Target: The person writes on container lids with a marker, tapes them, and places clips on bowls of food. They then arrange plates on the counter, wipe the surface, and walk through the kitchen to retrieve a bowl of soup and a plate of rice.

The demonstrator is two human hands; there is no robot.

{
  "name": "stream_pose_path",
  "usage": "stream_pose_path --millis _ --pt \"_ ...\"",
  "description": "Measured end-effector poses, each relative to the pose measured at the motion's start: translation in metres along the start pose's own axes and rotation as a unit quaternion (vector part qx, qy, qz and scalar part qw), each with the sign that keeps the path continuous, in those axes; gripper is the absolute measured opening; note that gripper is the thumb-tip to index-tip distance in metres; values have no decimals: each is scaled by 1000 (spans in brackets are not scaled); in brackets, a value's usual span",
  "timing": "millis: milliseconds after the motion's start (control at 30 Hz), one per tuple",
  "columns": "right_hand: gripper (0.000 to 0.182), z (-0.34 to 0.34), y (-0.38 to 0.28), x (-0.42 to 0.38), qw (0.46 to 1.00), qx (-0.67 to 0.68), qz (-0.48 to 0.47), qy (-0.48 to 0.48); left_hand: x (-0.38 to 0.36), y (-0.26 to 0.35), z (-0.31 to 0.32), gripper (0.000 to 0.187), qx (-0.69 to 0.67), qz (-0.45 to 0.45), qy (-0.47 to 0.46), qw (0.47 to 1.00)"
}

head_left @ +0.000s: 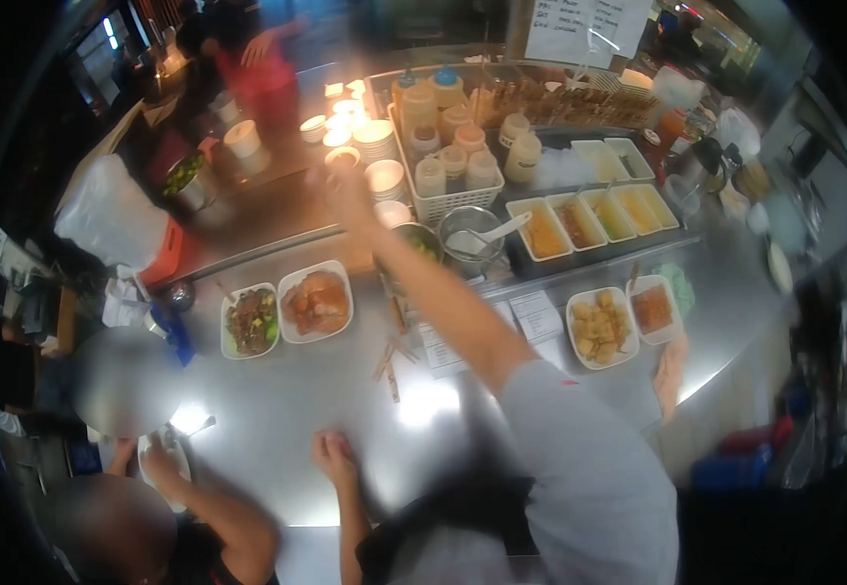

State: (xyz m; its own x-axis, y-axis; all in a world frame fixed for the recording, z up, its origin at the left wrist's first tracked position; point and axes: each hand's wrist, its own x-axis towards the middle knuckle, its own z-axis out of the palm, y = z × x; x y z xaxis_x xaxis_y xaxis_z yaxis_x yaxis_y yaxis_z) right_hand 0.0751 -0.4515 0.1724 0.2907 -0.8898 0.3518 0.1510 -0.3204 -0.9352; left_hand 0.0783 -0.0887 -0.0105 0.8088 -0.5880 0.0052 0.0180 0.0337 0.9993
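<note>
My right arm in a grey sleeve stretches across the steel counter [277, 429]. My right hand [345, 200], smeared by motion, is over the far shelf beside stacked small white bowls [384, 180]; I cannot tell what its fingers do. Curled into a fist, my left hand [334, 453] rests near the counter's front edge. Beyond it stand a white tub of sliced meat and greens [251, 324] and a white tub of pale meat pieces [316, 302]. Between my arms lie some wooden sticks [392, 369]. Printed slips [537, 317] lie to the right of my forearm.
A white basket of squeeze bottles [453, 200] stands behind a metal pot with a ladle [472, 234]. Sauce trays [589, 219] are at right. A tub of fried cubes [602, 329] sits near another person's hand [672, 375]. Other people work at left.
</note>
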Motion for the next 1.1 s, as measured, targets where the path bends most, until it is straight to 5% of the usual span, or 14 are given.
stream_pose_path --millis 33,100,133,167,200,233,333,367,633,700,833,900,1033,1100 --pt "16 -22 65 61 988 7 -150 45 0 -1 0 19 12 6 2 1000" --pt "13 -121 -84 33 989 47 -119 76 0 3 3 19 23 5 6 1000" --pt "16 -175 -67 71 932 -116 -297 172 -1 5 4 18 36 1 17 999" --pt "21 -216 -88 69 915 -206 -256 235 -1 3 5 18 49 -2 30 998" --pt "23 -257 -91 75 932 -203 -222 202 0 -1 4 17 60 0 34 998" --pt "25 -296 -86 85 883 -351 -233 208 0 -3 4 17 59 1 36 998" --pt "20 -371 -43 111 863 -433 -214 149 -1 -3 8 16 35 -29 57 997" --pt "19 -378 -34 120 833 -487 -233 120 0 -2 11 16 36 -26 61 997" --pt "22 -393 5 171 893 -431 -131 -5 -3 1 18 19 124 -1 104 987" --pt "22 -402 20 181 816 -511 -268 23 -1 2 20 22 133 8 109 985" --pt "32 -409 26 192 766 -603 -214 -63 1 -9 10 24 167 28 121 978" --pt "29 -417 44 203 764 -592 -256 -17 0 2 12 20 158 1 101 982" --pt "28 -359 -17 130 777 -600 -181 47 4 -4 10 16 170 25 94 981" --pt "34 -337 -41 65 906 -391 -149 71 4 -4 10 15 181 35 91 979"
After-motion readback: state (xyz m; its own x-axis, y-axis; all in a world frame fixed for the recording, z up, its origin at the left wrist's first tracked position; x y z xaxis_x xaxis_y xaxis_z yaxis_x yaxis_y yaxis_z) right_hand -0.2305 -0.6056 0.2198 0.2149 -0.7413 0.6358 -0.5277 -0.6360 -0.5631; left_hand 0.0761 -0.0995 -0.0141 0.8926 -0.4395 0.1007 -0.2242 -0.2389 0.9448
